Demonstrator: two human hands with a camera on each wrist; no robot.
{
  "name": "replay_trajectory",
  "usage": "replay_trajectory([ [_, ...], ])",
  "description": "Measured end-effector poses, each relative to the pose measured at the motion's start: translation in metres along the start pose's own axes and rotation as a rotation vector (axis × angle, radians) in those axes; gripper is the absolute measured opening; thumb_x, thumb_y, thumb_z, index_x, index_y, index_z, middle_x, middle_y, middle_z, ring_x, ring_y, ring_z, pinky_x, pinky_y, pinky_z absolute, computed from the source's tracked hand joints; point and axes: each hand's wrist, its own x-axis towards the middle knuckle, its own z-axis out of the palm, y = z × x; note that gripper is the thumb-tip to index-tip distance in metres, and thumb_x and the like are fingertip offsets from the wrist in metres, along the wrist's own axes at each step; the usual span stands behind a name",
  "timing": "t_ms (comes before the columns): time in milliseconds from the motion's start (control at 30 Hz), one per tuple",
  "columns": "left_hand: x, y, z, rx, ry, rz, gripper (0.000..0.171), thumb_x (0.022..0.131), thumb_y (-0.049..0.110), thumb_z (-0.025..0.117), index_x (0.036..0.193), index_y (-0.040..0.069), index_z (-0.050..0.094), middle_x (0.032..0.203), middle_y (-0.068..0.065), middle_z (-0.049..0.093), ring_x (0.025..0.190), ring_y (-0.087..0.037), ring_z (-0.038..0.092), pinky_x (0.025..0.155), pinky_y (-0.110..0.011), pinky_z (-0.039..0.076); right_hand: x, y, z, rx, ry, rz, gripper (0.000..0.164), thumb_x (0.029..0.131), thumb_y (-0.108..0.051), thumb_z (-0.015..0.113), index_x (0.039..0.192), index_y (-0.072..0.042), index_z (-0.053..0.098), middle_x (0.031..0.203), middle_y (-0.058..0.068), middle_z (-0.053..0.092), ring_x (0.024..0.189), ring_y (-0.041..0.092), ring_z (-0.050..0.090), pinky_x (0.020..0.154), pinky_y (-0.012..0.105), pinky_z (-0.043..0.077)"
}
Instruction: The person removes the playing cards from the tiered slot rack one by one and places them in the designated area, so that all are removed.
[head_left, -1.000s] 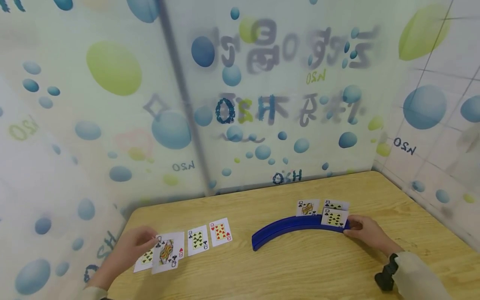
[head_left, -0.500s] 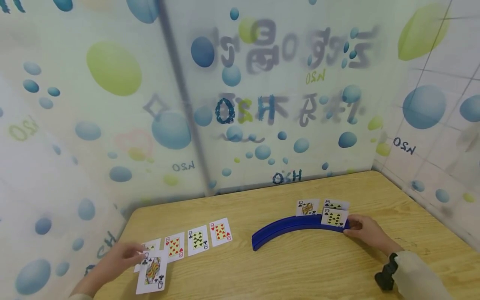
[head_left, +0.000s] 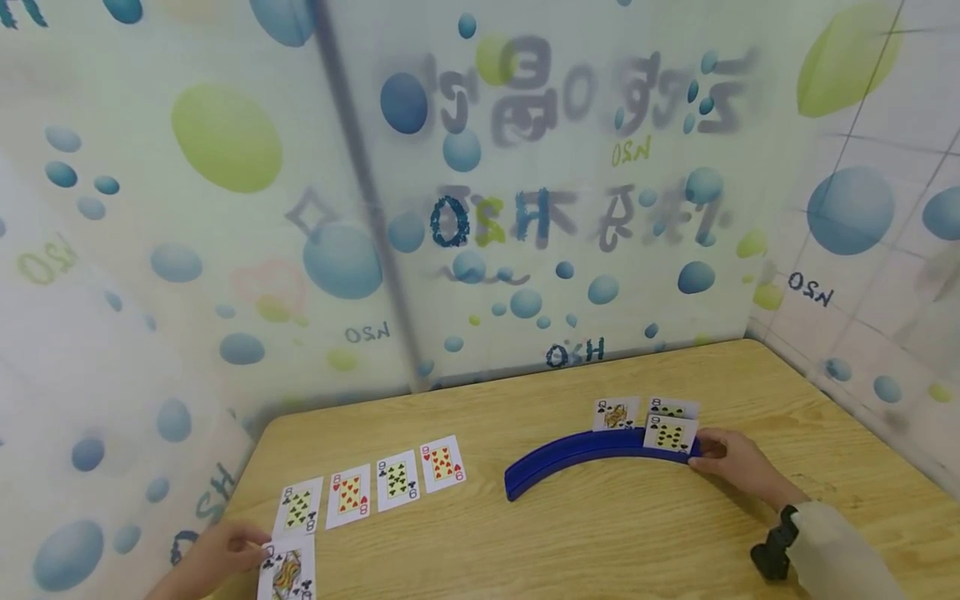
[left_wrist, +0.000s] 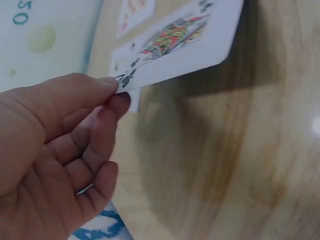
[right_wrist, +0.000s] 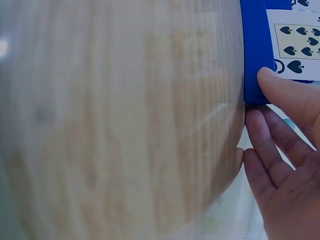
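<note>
Between thumb and index finger, my left hand (head_left: 217, 554) pinches a queen of clubs (head_left: 287, 571) by its corner. In the left wrist view the playing card (left_wrist: 172, 45) is tilted, with its shadow on the wood below. On the right, my right hand (head_left: 738, 467) holds the end of a curved blue card holder (head_left: 570, 452), thumb on its face and fingers at its end. The holder bears a queen of spades (head_left: 615, 414), an eight of spades (head_left: 672, 408) and, in front of that eight, a nine of spades (head_left: 670, 433).
Face up on the wooden table (head_left: 480, 542) lie an eight of clubs (head_left: 297, 507), eight of hearts (head_left: 348, 496), nine of clubs (head_left: 396, 481) and nine of hearts (head_left: 442, 463) in a slanting row. A patterned curtain (head_left: 525, 250) hangs behind the table.
My left hand has carried the queen of clubs left and toward the near edge, uncovering the eight of hearts and then the eight of clubs. My right hand stays at the holder.
</note>
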Motion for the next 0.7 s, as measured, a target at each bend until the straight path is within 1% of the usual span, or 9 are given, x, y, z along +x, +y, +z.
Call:
replay_trajectory([
  [67,0.001,-0.005,0.002,-0.007,0.016,-0.032,0.022,0.079,0.017,0.068,0.094,0.0,0.065,0.084,-0.003,0.061,0.078,-0.019,0.052,0.069,-0.04,0.043,0.0,0.0,0.0,0.002,0.0,0.003,0.044,0.081,-0.013,0.07,0.113,0.014,0.054,0.099,0.018,0.061,0.087,0.028,0.06,0.071,0.037,0.049],
  [167,0.004,-0.012,0.004,-0.02,0.023,-0.047,0.022,0.08,0.016,0.068,0.095,0.001,0.065,0.084,-0.003,0.06,0.079,-0.02,0.05,0.069,-0.039,0.041,0.001,0.001,0.0,-0.002,0.0,0.004,0.045,0.081,-0.013,0.07,0.113,0.014,0.054,0.1,0.019,0.061,0.088,0.028,0.059,0.071,0.038,0.049],
  [300,0.01,-0.019,0.009,-0.044,0.019,-0.082,0.019,0.079,0.013,0.069,0.094,0.002,0.067,0.08,-0.002,0.058,0.076,-0.019,0.049,0.066,-0.035,0.039,0.003,0.005,0.001,-0.012,0.0,0.005,0.046,0.081,-0.015,0.07,0.113,0.013,0.054,0.1,0.019,0.061,0.088,0.028,0.059,0.072,0.039,0.049],
  [367,0.012,-0.022,0.012,-0.046,0.02,-0.08,0.018,0.078,0.012,0.069,0.093,0.002,0.067,0.077,-0.002,0.057,0.074,-0.018,0.05,0.064,-0.033,0.039,0.003,0.006,0.001,-0.012,0.001,0.003,0.045,0.081,-0.016,0.07,0.113,0.012,0.055,0.1,0.018,0.061,0.088,0.027,0.06,0.072,0.038,0.049],
  [433,0.014,-0.024,0.014,-0.038,0.021,-0.078,0.018,0.078,0.011,0.069,0.093,0.001,0.067,0.076,-0.001,0.058,0.072,-0.017,0.05,0.063,-0.032,0.039,0.004,0.007,0.001,-0.01,0.0,0.002,0.044,0.081,-0.016,0.07,0.112,0.012,0.055,0.1,0.018,0.061,0.087,0.027,0.06,0.072,0.038,0.049],
  [633,0.014,-0.023,0.017,-0.044,0.002,-0.113,0.018,0.078,0.011,0.068,0.092,-0.001,0.067,0.074,-0.002,0.058,0.07,-0.016,0.051,0.063,-0.032,0.041,0.003,0.007,0.001,0.0,-0.005,0.008,0.045,0.081,-0.016,0.07,0.113,0.011,0.055,0.1,0.017,0.062,0.088,0.026,0.06,0.072,0.036,0.049],
  [700,0.013,-0.023,0.018,-0.046,0.001,-0.118,0.018,0.078,0.01,0.068,0.092,-0.001,0.067,0.074,-0.002,0.059,0.07,-0.016,0.051,0.063,-0.032,0.041,0.003,0.007,0.0,0.003,-0.008,-0.005,0.047,0.081,-0.018,0.07,0.113,0.012,0.054,0.1,0.019,0.061,0.087,0.027,0.06,0.071,0.036,0.049],
])
